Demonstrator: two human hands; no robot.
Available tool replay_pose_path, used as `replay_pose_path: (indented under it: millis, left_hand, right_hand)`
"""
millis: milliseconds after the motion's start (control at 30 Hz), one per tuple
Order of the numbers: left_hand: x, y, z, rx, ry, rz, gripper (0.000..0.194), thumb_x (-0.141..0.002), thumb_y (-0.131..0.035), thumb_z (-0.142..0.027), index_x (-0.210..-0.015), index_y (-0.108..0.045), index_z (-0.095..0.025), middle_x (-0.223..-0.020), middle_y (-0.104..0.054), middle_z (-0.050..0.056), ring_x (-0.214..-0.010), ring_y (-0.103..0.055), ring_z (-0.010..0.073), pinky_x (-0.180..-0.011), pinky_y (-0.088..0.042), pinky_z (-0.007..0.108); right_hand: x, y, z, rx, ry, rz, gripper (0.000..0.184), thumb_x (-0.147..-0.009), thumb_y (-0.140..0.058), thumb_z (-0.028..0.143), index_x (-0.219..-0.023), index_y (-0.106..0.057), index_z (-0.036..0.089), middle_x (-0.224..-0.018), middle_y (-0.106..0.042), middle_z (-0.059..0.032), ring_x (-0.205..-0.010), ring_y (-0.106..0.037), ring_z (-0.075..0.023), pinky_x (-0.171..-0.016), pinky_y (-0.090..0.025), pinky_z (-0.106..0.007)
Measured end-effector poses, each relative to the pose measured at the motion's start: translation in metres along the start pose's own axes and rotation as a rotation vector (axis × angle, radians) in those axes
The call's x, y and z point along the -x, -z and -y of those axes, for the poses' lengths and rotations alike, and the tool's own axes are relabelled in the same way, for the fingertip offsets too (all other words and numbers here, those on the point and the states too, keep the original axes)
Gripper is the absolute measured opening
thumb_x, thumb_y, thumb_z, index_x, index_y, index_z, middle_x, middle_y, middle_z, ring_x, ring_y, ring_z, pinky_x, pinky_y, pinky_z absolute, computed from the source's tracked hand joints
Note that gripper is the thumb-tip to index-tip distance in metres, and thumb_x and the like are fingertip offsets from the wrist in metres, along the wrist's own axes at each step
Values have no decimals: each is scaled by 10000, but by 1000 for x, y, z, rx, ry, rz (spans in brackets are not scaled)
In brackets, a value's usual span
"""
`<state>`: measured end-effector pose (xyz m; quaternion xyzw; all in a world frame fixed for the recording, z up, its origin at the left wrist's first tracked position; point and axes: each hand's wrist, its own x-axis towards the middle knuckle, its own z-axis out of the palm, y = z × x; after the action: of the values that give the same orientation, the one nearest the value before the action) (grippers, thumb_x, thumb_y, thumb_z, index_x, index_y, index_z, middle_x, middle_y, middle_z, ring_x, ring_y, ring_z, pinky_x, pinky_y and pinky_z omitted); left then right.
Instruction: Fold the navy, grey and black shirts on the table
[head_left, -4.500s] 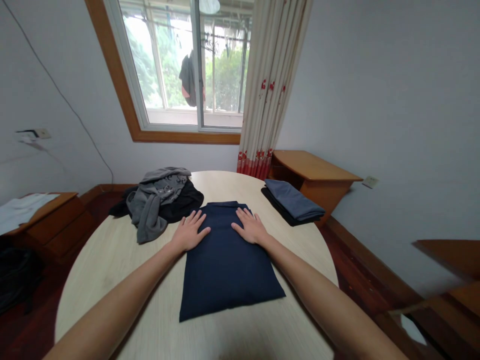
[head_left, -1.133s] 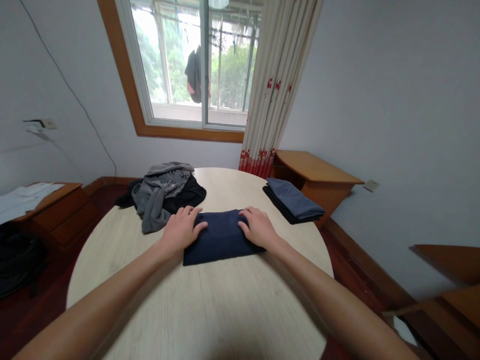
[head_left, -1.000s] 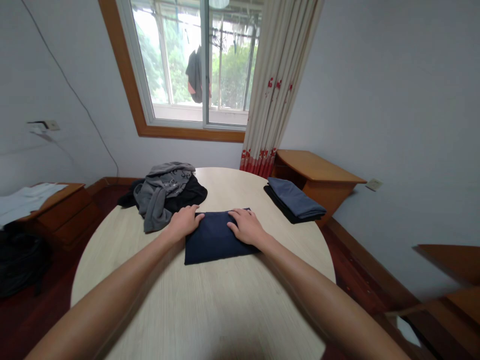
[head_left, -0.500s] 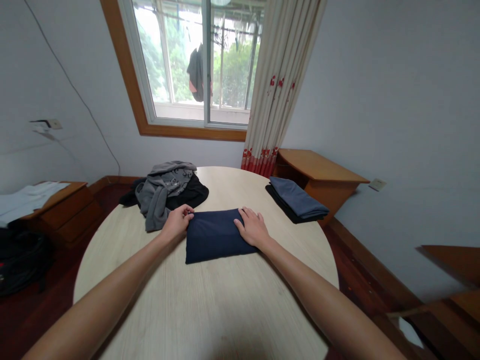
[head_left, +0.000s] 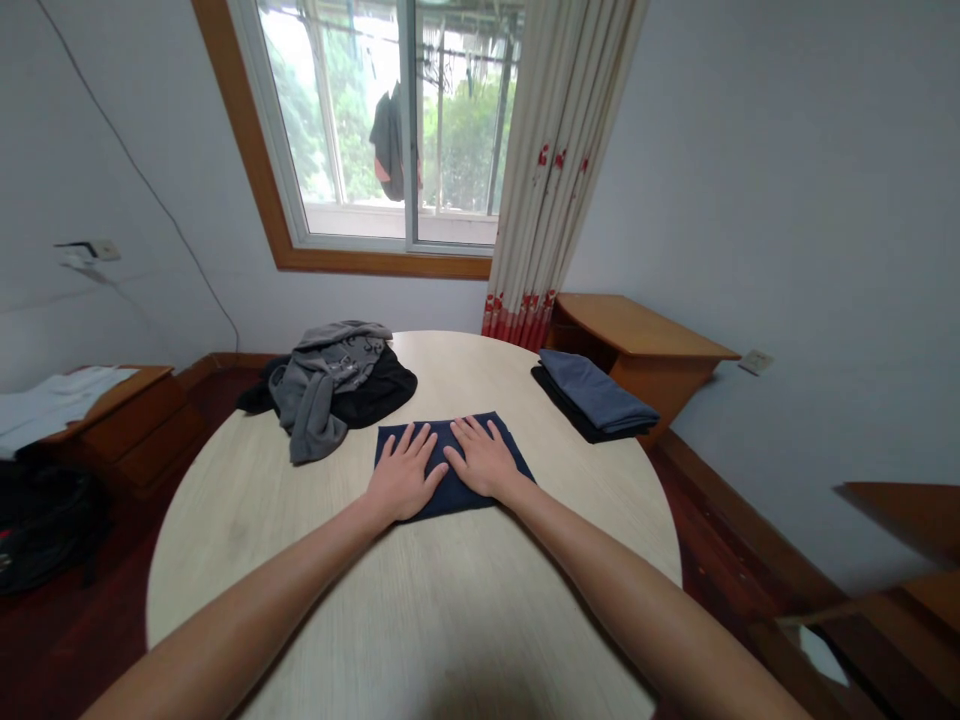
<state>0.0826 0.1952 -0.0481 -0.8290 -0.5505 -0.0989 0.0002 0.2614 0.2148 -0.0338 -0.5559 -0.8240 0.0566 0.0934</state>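
A navy garment (head_left: 456,489), folded into a flat rectangle, lies on the round pale wooden table (head_left: 420,610) in front of me. My left hand (head_left: 406,474) rests flat on its left half, fingers spread. Beside it, my right hand (head_left: 482,458) presses flat on the middle and right part, fingers also apart. The two thumbs point toward each other with a small gap between them. Which kind of garment it is, I cannot tell from the folded shape.
A loose heap of grey and black clothes (head_left: 330,385) sits at the table's far left. Two folded garments, blue-grey (head_left: 596,390) over black, lie stacked at the far right. Beyond stand a wooden desk (head_left: 637,328) and a curtain (head_left: 559,180); a wooden cabinet (head_left: 142,425) is at left.
My left hand has moved from the garment's upper left corner onto its surface and flattened out. My right hand has shifted slightly left, still flat on the cloth.
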Motion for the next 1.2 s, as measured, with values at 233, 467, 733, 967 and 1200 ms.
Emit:
replay_pose_path:
  millis: [233, 467, 733, 967, 1200]
  left_hand:
    - [7, 7, 38, 17, 152, 97, 703, -1006, -294, -584, -1589, -300, -191, -1660, -214, 69, -1530, -191, 317, -1197, -231, 532]
    - [31, 23, 53, -25, 234, 131, 644, -1027, -264, -481, -1570, -327, -141, -1638, -283, 116, -1519, -236, 296, -1182, -242, 546]
    - [53, 54, 43, 107, 254, 141, 584, -965, -331, -620, -980, -719, -184, -1113, -703, 146, -1012, -665, 301, -830, -477, 373]
    - [29, 53, 32, 307, 240, 131, 273, -873, -553, -475, -848, -567, -204, -923, -710, 91, -873, -661, 263, -715, -446, 326]
    - [36, 103, 3, 582, -46, -224, 266, -853, -615, -485, -835, -580, -222, -816, -688, 4, -758, -649, 200, -695, -475, 302]
  right_hand:
    - [5, 5, -32, -44, -114, 50, 680, -1024, -263, 584, -1589, -281, 208, -1658, -225, -63, -1538, -162, -254, -1218, -139, -528]
    - [27, 23, -20, 23, -190, 95, 667, -1032, -269, 558, -1563, -341, 160, -1640, -278, -115, -1491, -294, -288, -1163, -276, -509]
    - [79, 68, 12, 177, -288, 250, 653, -879, -515, 728, -1020, -774, 145, -1056, -732, -235, -1035, -686, -365, -850, -485, -416]
    - [54, 54, 5, -170, -194, 150, 522, -868, -636, 556, -1177, -694, 140, -1154, -719, -180, -1030, -682, -320, -857, -515, -398]
    - [32, 36, -24, -1237, 57, 252, 695, -612, -870, 538, -1160, -667, 162, -1169, -724, -106, -1035, -684, -277, -959, -515, -430]
